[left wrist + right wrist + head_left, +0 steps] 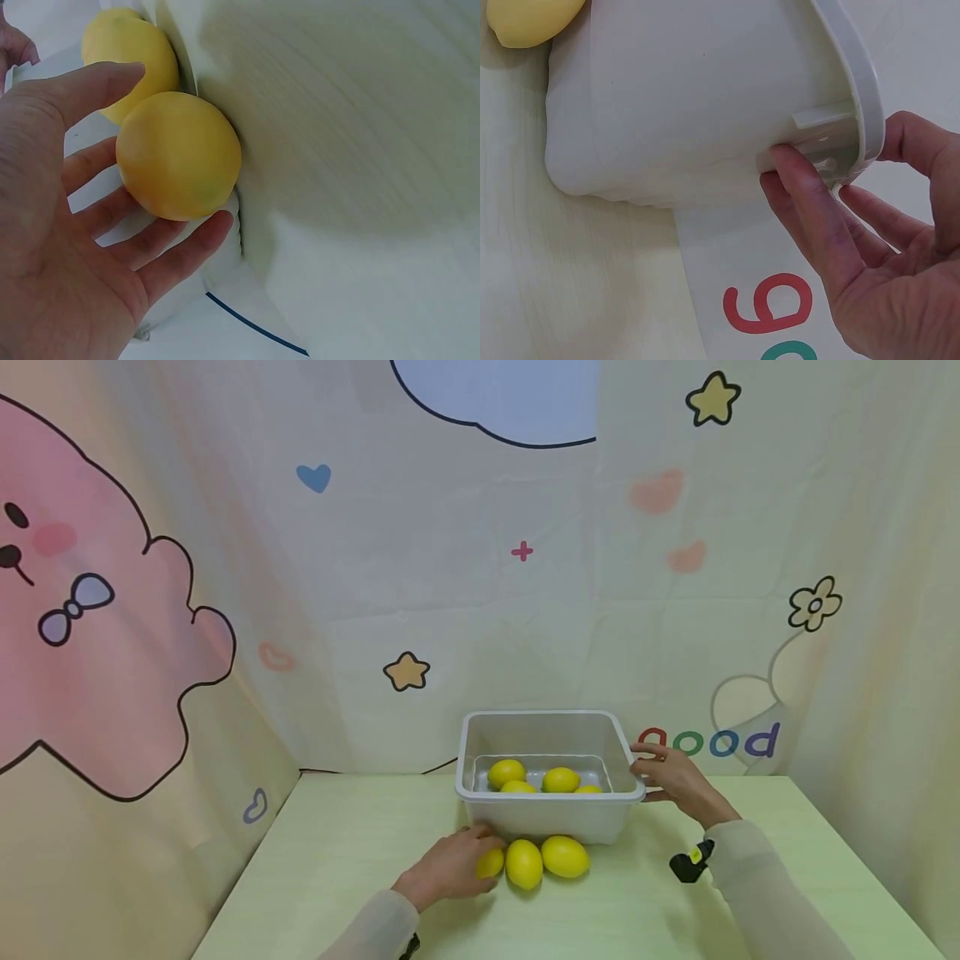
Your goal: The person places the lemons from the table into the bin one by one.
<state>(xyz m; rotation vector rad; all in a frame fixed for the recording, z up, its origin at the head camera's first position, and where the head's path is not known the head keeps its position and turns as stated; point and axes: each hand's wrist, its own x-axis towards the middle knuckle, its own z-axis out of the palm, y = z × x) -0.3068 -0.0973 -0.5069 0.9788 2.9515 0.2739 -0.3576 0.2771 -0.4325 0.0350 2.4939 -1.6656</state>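
A light grey plastic bin (pixel 551 818) stands near the back of the table with several yellow lemons (pixel 507 773) inside. Three more lemons lie in a row before its front wall. My left hand (pixel 453 863) is around the leftmost lemon (pixel 180 157) of that row; its fingers reach behind the fruit, and the thumb stands apart from it. Beside that one lie the middle lemon (pixel 523 864) and the right lemon (pixel 566 857). At the bin's right end, my right hand (pixel 889 255) grips the rim (pixel 869 112), thumb on one side and fingers beneath its edge.
The pale wood-grain table (pixel 352 843) ends at a printed cloth backdrop (pixel 450 585) directly behind the bin. More cloth hangs at the left and right sides. A black wrist device (pixel 690 862) sits at the right cuff.
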